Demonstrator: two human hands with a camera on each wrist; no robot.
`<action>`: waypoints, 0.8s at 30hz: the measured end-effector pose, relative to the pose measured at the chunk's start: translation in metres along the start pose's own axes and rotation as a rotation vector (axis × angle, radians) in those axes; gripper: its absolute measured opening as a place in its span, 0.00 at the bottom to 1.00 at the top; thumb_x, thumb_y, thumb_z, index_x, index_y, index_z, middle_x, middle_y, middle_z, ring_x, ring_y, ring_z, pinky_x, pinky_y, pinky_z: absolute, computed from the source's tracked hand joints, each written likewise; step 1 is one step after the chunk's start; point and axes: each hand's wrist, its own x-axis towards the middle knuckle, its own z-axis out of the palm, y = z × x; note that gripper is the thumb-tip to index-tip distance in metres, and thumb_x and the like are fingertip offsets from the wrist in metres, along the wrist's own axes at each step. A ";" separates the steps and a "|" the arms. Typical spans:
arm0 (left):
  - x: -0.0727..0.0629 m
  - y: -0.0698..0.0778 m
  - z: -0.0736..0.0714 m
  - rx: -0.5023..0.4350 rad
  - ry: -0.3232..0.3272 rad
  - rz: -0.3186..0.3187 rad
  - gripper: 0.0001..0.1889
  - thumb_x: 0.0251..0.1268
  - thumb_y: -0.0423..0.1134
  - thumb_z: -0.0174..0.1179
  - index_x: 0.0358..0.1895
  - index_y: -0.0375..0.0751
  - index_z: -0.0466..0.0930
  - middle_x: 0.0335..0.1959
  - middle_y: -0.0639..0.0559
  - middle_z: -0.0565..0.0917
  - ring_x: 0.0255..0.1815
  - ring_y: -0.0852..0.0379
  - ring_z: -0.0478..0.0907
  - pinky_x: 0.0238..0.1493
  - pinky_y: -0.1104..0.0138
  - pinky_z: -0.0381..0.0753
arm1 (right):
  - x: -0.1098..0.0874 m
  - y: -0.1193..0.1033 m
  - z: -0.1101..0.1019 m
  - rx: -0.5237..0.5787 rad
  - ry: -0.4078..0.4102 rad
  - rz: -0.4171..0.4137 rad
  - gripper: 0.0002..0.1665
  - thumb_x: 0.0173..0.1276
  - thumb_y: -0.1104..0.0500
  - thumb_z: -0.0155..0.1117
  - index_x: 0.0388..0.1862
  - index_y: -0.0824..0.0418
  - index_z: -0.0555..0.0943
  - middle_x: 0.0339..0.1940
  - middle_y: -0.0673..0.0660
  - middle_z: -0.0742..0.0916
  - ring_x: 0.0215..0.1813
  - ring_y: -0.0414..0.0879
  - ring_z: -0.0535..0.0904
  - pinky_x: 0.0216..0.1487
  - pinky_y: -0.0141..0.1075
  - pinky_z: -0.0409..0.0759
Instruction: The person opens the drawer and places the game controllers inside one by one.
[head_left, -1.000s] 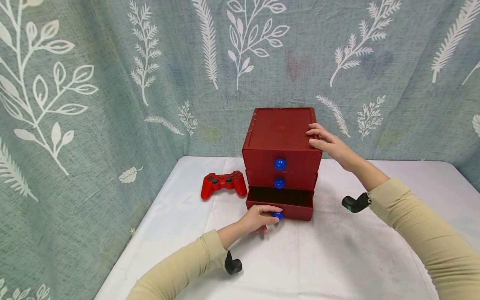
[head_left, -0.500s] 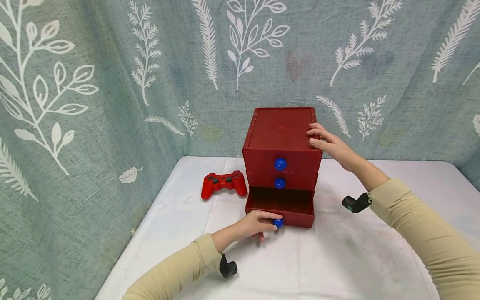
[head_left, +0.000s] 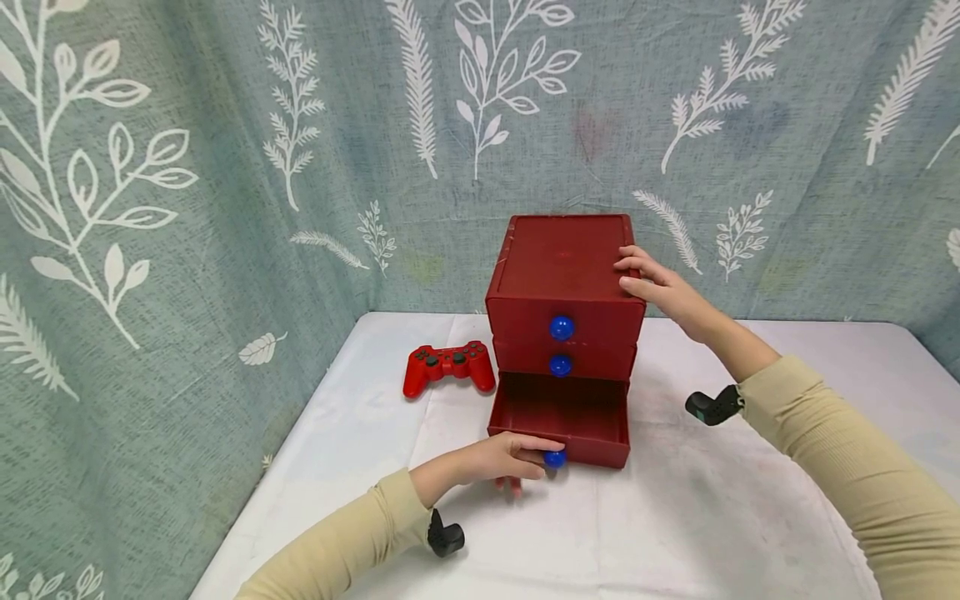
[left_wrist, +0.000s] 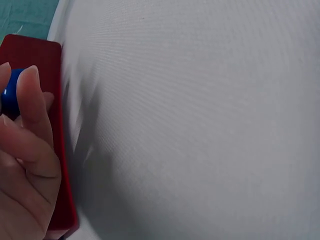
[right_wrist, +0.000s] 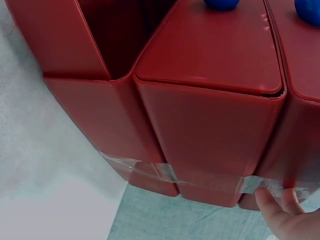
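Observation:
A red three-drawer box [head_left: 566,257] stands on the table, its lowest drawer [head_left: 596,450] pulled out so the dark red inside shows. My left hand [head_left: 498,460] is at the blue knob [head_left: 555,459] of that drawer, index finger over its top and thumb low beside it. In the left wrist view the fingers curl about the knob [left_wrist: 11,92]. My right hand [head_left: 663,287] rests on the box's top right edge with relaxed fingers. In the right wrist view its fingertips touch the box's side near a strip of clear tape [right_wrist: 250,184].
A red game controller [head_left: 447,368] lies on the white tablecloth [head_left: 675,517], left of the box. The upper two drawers, with blue knobs [head_left: 562,327], are closed. A patterned green curtain [head_left: 315,150] hangs behind and to the left.
My left hand has drawn the lowest drawer further out toward me, and its thumb has shifted a little left off the knob's front. My right hand has stayed on the box.

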 end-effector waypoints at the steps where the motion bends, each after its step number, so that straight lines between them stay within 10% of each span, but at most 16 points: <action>1: -0.001 0.000 0.000 -0.001 -0.017 -0.003 0.23 0.62 0.39 0.58 0.62 0.57 0.71 0.52 0.53 0.80 0.19 0.58 0.77 0.16 0.72 0.66 | 0.000 0.000 0.000 0.000 -0.001 -0.001 0.28 0.72 0.54 0.45 0.66 0.67 0.59 0.75 0.54 0.48 0.74 0.51 0.35 0.66 0.60 0.43; 24: -0.013 0.003 -0.005 0.000 -0.228 -0.011 0.30 0.63 0.39 0.57 0.68 0.61 0.59 0.61 0.54 0.72 0.27 0.58 0.80 0.19 0.71 0.69 | -0.002 -0.002 0.001 -0.001 -0.005 -0.001 0.28 0.72 0.54 0.45 0.66 0.67 0.59 0.75 0.53 0.47 0.74 0.51 0.35 0.66 0.60 0.44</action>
